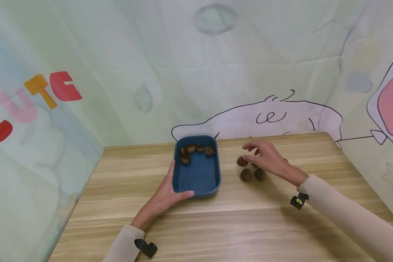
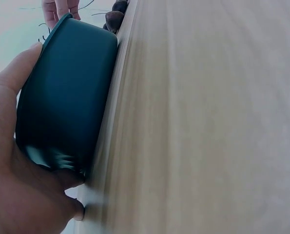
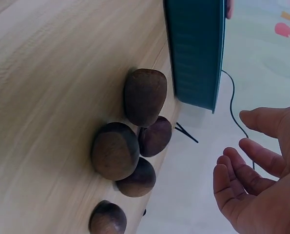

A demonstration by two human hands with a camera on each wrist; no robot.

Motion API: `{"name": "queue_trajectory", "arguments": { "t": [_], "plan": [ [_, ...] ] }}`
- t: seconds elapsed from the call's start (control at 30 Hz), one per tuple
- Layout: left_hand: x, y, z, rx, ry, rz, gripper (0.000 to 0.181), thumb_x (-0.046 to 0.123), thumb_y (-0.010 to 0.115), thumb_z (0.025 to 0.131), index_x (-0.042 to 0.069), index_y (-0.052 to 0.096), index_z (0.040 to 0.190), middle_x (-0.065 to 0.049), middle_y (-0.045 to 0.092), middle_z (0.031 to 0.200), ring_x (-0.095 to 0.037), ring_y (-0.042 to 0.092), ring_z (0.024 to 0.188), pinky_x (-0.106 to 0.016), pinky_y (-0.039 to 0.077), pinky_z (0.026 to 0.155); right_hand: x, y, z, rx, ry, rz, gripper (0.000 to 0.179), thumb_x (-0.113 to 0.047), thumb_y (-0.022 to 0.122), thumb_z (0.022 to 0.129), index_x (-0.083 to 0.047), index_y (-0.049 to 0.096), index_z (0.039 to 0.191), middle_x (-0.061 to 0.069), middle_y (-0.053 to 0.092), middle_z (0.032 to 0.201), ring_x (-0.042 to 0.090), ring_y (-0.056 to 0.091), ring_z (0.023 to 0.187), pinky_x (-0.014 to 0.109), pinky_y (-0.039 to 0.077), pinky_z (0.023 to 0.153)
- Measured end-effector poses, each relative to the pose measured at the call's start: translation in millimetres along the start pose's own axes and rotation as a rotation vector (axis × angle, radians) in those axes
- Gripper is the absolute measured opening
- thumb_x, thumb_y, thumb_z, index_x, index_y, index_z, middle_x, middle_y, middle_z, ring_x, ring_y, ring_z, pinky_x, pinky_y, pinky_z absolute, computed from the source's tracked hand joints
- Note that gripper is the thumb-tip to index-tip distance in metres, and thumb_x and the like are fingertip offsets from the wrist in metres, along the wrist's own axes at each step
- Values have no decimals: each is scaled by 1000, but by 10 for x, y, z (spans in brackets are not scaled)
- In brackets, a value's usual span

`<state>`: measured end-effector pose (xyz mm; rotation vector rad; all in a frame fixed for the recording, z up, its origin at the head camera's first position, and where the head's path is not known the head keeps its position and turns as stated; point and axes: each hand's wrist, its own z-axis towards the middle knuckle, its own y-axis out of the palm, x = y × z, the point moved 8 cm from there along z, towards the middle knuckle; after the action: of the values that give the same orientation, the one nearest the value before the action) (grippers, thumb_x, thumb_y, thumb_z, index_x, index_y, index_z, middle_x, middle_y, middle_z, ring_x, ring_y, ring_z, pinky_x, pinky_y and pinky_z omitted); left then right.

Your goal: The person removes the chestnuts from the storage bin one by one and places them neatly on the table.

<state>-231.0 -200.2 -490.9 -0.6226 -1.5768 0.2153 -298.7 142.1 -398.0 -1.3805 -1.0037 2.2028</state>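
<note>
A blue rectangular plastic container (image 1: 201, 178) stands on the table with several brown chestnuts (image 1: 185, 159) toward its far end. My left hand (image 1: 163, 193) holds its near left corner, thumb over the near rim and fingers along the left side. In the left wrist view, fingers bend round the end of the container (image 2: 69, 87). My right hand (image 1: 269, 159) hovers over a loose group of chestnuts (image 1: 246, 175) right of the container, partly hiding some. The right wrist view shows this hand (image 3: 261, 180) with parted, slightly bent fingers, nothing between them, apart from the chestnuts (image 3: 145, 97).
The wood-grain table (image 1: 216, 233) ends at a printed cloth backdrop (image 1: 196, 80) behind and at both sides. A small black device (image 1: 145, 248) sits on the left wrist, and another black device (image 1: 299, 200) on the right.
</note>
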Motion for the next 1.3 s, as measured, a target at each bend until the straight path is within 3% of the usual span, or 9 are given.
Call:
{"name": "queue_trajectory", "arguments": {
  "t": [0.43,0.8,1.3],
  "plan": [
    [4,-1,-4,1,1,2,133,50,90,89,33,-8,178,-18,4,184,-47,14,167,-74,21,127,-172,101,115,-53,-44,10,30,-9,81,99,2,77,126,19,77,126,38,71,113,52,60,92],
    [-10,-15,-21,-2,2,7,134,53,89,89,34,-10,177,-16,2,184,-48,8,168,-77,20,126,-388,271,221,-81,-141,11,30,-8,84,97,0,78,124,14,78,122,35,71,107,48,61,86],
    [7,-12,-18,-2,-1,0,133,52,89,89,34,-9,178,-18,4,184,-48,12,167,-75,21,126,-614,552,336,-165,-149,42,32,-12,82,100,0,76,129,19,75,128,31,69,111,51,61,92]
  ]
}}
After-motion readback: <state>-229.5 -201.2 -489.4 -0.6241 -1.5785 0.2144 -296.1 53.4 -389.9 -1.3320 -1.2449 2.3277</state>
